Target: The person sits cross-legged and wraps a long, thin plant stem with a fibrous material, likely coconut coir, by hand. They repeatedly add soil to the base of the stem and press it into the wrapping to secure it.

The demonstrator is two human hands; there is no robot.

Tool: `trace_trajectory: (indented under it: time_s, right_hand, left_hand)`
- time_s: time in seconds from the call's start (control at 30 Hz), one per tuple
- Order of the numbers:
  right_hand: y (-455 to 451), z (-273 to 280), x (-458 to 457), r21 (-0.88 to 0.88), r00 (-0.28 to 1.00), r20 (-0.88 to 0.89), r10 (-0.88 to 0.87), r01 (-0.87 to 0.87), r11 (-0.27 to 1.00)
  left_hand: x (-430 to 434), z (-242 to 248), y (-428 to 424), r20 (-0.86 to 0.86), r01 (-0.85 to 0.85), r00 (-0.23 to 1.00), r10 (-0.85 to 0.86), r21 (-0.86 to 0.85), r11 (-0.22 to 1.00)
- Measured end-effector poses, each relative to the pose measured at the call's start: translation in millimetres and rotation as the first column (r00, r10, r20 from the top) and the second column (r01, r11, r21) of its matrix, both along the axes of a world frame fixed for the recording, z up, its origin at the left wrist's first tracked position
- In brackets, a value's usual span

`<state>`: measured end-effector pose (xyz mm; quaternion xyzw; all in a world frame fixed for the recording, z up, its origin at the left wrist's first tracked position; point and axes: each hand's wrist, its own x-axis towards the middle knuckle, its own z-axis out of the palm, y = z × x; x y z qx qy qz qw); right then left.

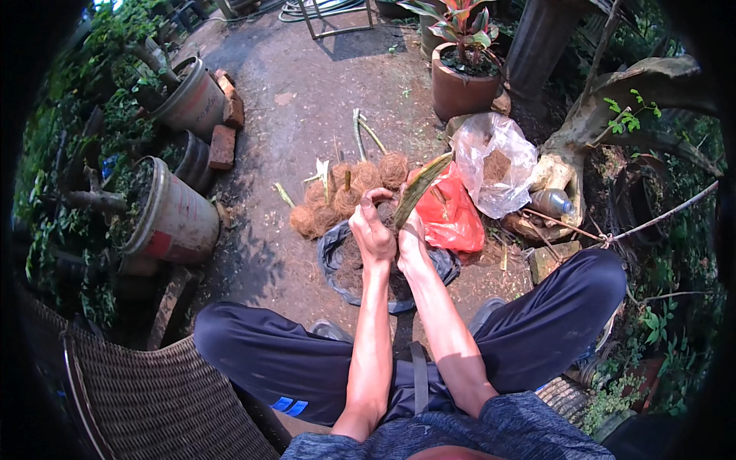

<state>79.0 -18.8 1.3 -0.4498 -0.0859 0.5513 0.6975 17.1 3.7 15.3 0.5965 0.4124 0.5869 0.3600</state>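
Observation:
My left hand [373, 234] and my right hand [410, 237] are close together above a black plastic bag [332, 269] with dark fibre inside. A mottled green, yellow-edged leaf [422, 187], like a snake plant leaf, slants up from my right hand, which grips its lower end. The fingers of my left hand curl toward the leaf's base. Whatever lies between the two palms is mostly hidden. Just beyond them sit several brown fibre balls [394, 169], some with cut leaf or stem pieces [359, 135] sticking out. A red plastic bag [454, 215] lies beside my right hand.
A clear plastic bag [489, 167] with brown fibre and a plastic bottle [551, 202] lie to the right, near a thick trunk [566, 144]. Ahead stands a potted plant [467, 86]. Planted buckets [178, 213] and bricks [222, 146] line the left. A wicker chair [155, 397] is at lower left.

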Motion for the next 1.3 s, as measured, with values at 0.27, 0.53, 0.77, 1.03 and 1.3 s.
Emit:
trace_trajectory:
  time_s: [0.27, 0.53, 0.77, 1.03, 1.3]
  right_hand:
    - [-4, 29, 6, 0.056, 0.993, -0.020, 0.113, -0.112, 0.992]
    - [1, -42, 14, 0.117, 0.971, 0.032, 0.237, -0.239, 0.964]
    - [8, -49, 8, -0.071, 0.927, 0.163, 0.339, -0.331, 0.941]
    - [1, 5, -6, -0.219, 0.923, 0.321, 0.211, -0.144, 0.965]
    - [-1, 9, 5, -0.110, 0.945, 0.071, 0.318, -0.309, 0.944]
  left_hand:
    - [1, -8, -4, -0.161, -0.029, 0.984, 0.069, 0.240, 0.970]
    - [-6, -21, -2, -0.074, -0.099, 0.990, 0.120, 0.239, 0.966]
    - [-16, -45, 2, -0.088, -0.109, 0.990, 0.110, 0.018, 0.994]
    - [-16, -24, 2, 0.025, -0.054, 0.998, 0.057, -0.126, 0.991]
    - [-16, -22, 8, 0.358, -0.015, 0.932, 0.049, -0.097, 0.995]
